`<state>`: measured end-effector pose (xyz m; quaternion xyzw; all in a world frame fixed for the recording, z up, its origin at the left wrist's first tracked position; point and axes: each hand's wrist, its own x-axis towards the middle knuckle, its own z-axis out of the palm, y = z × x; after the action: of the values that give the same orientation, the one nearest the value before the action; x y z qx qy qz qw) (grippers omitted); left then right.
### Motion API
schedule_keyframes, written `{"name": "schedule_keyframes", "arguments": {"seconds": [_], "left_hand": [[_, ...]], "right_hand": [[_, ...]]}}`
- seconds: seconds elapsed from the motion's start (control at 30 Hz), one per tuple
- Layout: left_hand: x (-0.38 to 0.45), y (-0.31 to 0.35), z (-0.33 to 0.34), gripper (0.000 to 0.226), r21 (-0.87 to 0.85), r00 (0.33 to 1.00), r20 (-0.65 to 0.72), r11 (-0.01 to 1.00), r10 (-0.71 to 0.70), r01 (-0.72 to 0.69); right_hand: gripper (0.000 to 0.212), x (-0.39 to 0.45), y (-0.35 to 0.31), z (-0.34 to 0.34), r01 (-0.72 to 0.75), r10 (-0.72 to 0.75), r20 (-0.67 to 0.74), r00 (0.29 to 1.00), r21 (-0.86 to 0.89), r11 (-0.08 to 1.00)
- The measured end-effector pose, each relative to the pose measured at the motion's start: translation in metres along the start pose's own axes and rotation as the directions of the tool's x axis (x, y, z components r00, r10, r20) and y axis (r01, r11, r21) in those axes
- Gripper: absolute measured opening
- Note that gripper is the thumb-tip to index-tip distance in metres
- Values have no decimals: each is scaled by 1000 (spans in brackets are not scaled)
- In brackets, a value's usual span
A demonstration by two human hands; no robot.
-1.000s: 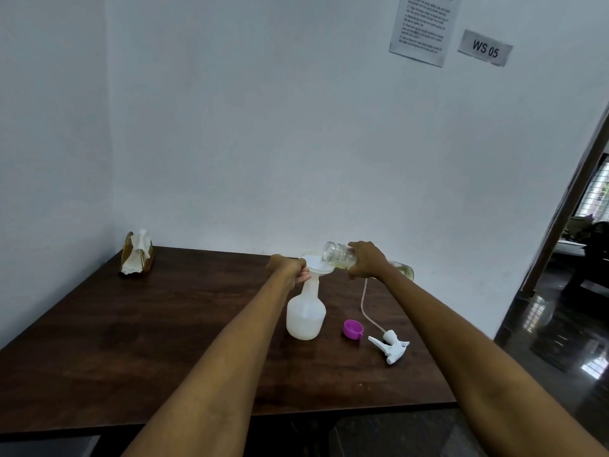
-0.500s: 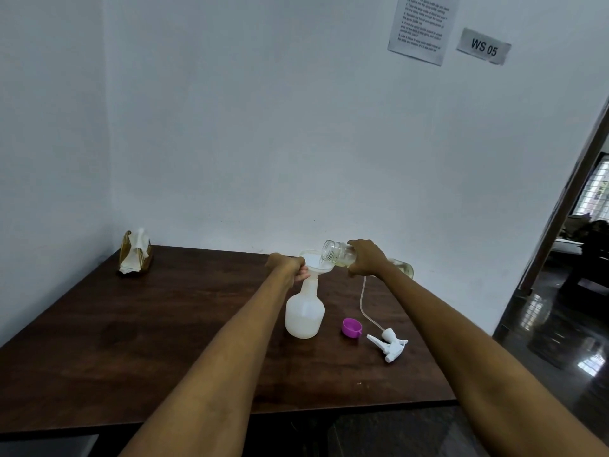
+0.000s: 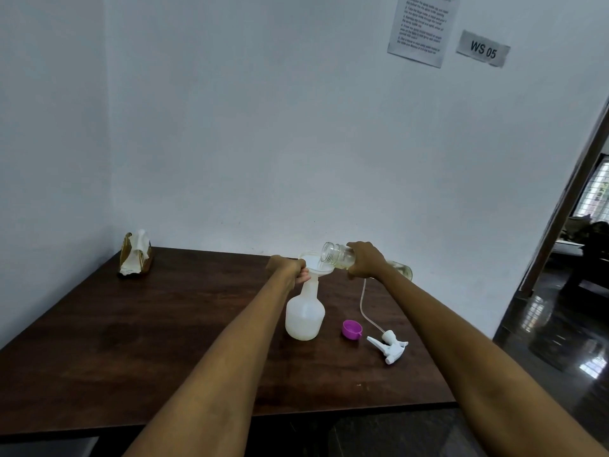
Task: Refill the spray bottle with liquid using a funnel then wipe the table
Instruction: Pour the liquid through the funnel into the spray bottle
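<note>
Left hand (image 3: 290, 268) pinches the light, tippy funnel (image 3: 314, 264) on the upright spray bottle (image 3: 304, 313) on the tabletop (image 3: 164, 324); right hand (image 3: 365, 263) grips the slippery, probably fragile clear bottle (image 3: 337, 256), tilted mid-body

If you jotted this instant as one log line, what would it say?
step: pouring | left hand: holds funnel on spray bottle | right hand: tips clear bottle over funnel | trigger head: on table

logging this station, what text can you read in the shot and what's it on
"WS 05": grey label stuck on the wall.
Printed sheet on the wall, left of the label: several lines of print, too small and blurred to read.
No readable text on the bottles, the purple cap or the table items.
</note>
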<state>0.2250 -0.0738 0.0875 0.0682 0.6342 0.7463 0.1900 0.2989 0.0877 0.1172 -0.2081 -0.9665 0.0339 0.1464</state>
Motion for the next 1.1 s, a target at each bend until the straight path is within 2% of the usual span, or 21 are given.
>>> {"name": "schedule_keyframes", "arguments": {"seconds": [0.07,0.17,0.27,0.33,0.43,0.9,1.1], "left_hand": [[1,0,0,21,-8,1000,-5,1000,7,-7],[0,1,1,6,-11,1000,-7,1000,-12,12],[1,0,2,16,-2,1000,-5,1000,-20,20],[0,1,2,5,-3,1000,-4,1000,-23,23],[1,0,2,20,4,1000,1,1000,-18,18],[-1,1,2,27,-16,1000,-6,1000,-7,7],[-3,1,1,43,8,1000,-16,1000,15,-15]], "right_hand": [[44,0,0,0,3,-3,-3,1000,5,1000],[43,0,0,0,4,-3,-6,1000,11,1000],[43,0,-1,-1,6,-6,-3,1000,11,1000],[44,0,0,-1,8,-8,-2,1000,5,1000],[45,-1,0,-2,7,-7,-3,1000,2,1000],[46,0,-1,-3,1,-1,13,1000,-19,1000],[48,-1,-1,-3,3,-3,8,1000,-12,1000]]}}
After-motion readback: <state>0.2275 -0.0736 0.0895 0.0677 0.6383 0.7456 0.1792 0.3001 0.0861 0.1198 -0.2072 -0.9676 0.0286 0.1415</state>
